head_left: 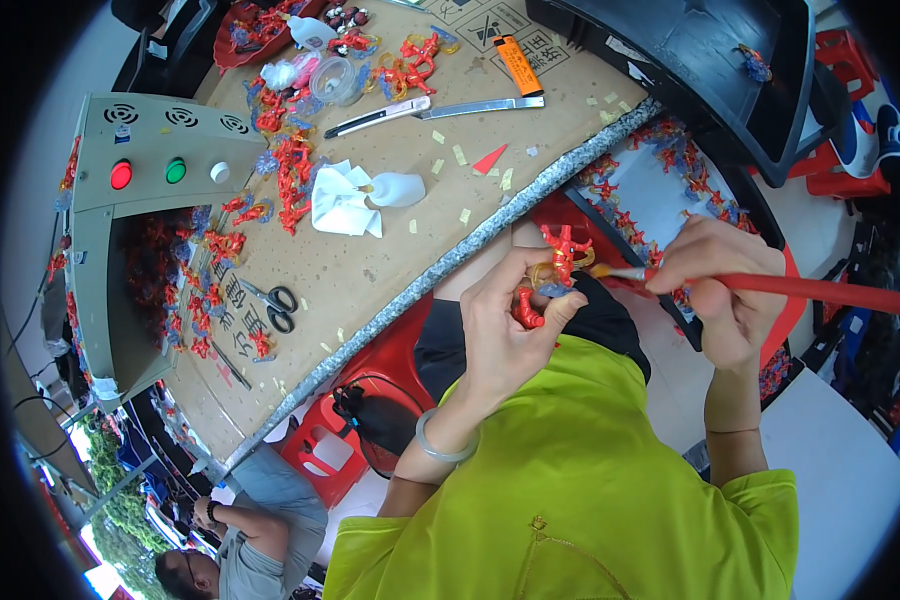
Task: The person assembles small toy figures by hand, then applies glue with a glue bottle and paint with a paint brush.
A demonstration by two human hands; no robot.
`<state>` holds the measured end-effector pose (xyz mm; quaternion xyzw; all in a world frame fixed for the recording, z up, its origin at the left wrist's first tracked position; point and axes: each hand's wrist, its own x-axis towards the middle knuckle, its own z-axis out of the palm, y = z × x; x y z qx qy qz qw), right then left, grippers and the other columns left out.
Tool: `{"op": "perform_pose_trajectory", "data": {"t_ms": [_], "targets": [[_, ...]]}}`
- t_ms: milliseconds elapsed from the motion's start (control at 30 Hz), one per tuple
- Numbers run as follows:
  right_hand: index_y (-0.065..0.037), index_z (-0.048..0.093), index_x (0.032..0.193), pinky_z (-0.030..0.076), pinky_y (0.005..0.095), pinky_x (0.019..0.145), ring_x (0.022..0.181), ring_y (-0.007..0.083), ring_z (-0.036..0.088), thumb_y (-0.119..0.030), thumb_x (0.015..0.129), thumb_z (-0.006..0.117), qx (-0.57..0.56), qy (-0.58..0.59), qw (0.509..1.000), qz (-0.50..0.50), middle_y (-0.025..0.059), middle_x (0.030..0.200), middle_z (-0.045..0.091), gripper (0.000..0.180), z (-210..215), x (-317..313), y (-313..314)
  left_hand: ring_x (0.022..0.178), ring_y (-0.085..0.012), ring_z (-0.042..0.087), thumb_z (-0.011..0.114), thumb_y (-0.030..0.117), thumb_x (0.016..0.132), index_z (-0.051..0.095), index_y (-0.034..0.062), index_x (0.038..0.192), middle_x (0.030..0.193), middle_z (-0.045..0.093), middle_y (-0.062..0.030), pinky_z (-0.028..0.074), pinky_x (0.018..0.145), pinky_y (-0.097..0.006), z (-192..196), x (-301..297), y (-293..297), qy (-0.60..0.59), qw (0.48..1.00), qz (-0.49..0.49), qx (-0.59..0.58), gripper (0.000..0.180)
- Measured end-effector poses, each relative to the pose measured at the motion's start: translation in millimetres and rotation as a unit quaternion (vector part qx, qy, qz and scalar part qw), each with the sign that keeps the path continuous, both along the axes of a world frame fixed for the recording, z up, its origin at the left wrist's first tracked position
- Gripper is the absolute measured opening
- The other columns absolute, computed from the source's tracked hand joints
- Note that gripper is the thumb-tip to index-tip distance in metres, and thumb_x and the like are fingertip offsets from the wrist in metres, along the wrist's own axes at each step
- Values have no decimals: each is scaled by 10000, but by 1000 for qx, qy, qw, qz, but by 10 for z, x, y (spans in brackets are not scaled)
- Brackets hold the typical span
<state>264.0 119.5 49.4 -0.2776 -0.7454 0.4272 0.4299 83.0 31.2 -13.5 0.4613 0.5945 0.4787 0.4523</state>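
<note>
Currently painting: left hand pinches a red figurine at frame centre, right hand grips a red-handled brush with its tip on it; next probably needs steady strokes and turning the piece.

Figurine in left hand – brush at its right, scissors on table leftward.

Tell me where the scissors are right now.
In the head view the scissors lie flat on the brown worktable, left of the left hand, beside red figurines near the grey control box.
</note>
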Motion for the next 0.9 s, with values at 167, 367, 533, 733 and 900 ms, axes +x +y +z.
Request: {"op": "perform_pose_trajectory", "data": {"t_ms": [167,367,533,733,900], "targets": [[13,637,717,434,270,493,536,197,571,-149,813,646,31,-39,998,42,85,639,612,188,-64,-32,-33,556,-125,558,787,138,722,569,-16,990,760,612,-94,445,524,-236,80,19,28,106,991,2,80,377],[35,673,818,500,271,608,679,178,630,22,795,602,-36,-41,994,-96,142,799,668,76,-55,-81,-47,604,-196,592,805,150,690,568,-22,996,796,608,-119,471,543,-278,146,47,60,153,985,0,84,423],[33,616,849,517,237,680,811,122,637,115,723,665,-179,27,982,-58,138,890,657,158,-282,-266,-221,679,-244,607,817,70,604,580,-10,1031,843,592,-117,494,574,-315,129,97,55,218,969,-6,120,495],[5,507,798,510,219,675,788,76,599,101,758,668,-197,58,974,-97,143,888,649,192,-436,-260,-236,630,-190,606,816,69,609,583,4,1063,884,595,-107,483,535,-280,26,103,69,214,962,22,171,514],[-29,415,770,516,248,748,802,109,613,115,772,644,-230,131,958,-109,185,891,636,271,-483,-192,-244,519,-74,534,745,90,757,580,-2,1133,951,627,-65,405,454,-206,34,39,40,-199,979,10,-45,421]]}}
